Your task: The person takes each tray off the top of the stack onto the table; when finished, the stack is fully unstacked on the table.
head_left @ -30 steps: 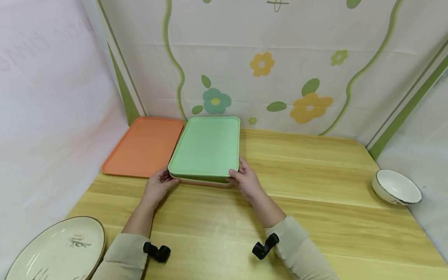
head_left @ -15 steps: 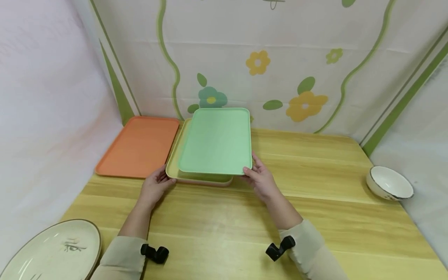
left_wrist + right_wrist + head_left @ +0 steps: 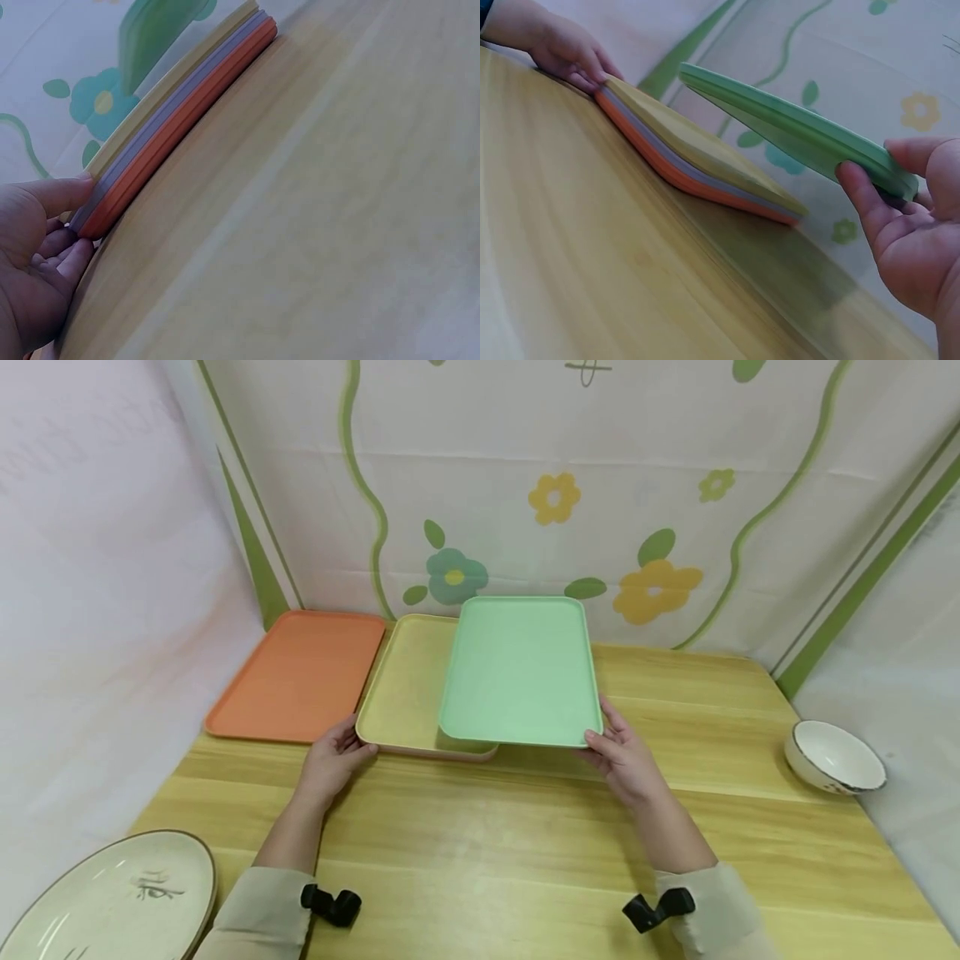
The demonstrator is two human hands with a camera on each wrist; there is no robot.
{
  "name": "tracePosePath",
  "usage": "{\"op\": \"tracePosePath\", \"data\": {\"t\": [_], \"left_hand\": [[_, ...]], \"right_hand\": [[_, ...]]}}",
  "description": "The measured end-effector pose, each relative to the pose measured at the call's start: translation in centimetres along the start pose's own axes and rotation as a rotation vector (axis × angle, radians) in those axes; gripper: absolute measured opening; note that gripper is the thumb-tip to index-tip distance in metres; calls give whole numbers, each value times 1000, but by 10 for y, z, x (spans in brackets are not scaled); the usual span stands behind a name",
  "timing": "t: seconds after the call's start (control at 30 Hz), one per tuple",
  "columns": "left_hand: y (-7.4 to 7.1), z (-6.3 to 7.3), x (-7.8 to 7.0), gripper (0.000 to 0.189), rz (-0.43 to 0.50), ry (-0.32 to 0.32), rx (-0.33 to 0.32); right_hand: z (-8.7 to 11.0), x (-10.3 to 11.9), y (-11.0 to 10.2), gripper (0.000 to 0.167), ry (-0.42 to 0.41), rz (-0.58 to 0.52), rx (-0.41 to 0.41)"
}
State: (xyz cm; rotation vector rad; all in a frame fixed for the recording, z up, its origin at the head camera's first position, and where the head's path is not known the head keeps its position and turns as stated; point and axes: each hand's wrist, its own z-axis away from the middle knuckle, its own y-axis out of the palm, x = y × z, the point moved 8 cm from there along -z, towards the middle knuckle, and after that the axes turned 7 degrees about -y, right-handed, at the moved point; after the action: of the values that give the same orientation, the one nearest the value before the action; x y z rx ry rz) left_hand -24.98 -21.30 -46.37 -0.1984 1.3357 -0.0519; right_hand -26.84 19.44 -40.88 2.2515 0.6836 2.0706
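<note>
With the right hand, drew the mint-green rectangular tray farther rightward than in the preceding views, exposing more of the pale-yellow tray below. Judged the separation from the tray stack well under way, but the sideways clearance incomplete. Clamped the right hand on the mint-green tray's near right corner, with the thumb over the rim and fingers beneath; angled the right forearm in from the lower right. Held the tray raised, partly above the tray stack and partly right of it. Kept the left hand clamped on the tray stack's near left corner, with the thumb at the yellow rim and fingers beside the lavender tray and red-orange tray. Farther out, left an orange tray on the wooden table just left of the tray stack, a brown-rimmed cream plate at near left, and a white bowl well apart at right.
</note>
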Motion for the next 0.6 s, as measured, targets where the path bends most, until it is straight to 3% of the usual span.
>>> {"op": "tracePosePath", "data": {"t": [0.33, 0.6], "left_hand": [[-1, -2, 1, 68, -5, 10, -8], [0, -1, 0, 68, -3, 10, -5]], "right_hand": [[22, 16, -50, 76, -53, -48, 17], [32, 15, -79, 76, -77, -48, 18]]}}
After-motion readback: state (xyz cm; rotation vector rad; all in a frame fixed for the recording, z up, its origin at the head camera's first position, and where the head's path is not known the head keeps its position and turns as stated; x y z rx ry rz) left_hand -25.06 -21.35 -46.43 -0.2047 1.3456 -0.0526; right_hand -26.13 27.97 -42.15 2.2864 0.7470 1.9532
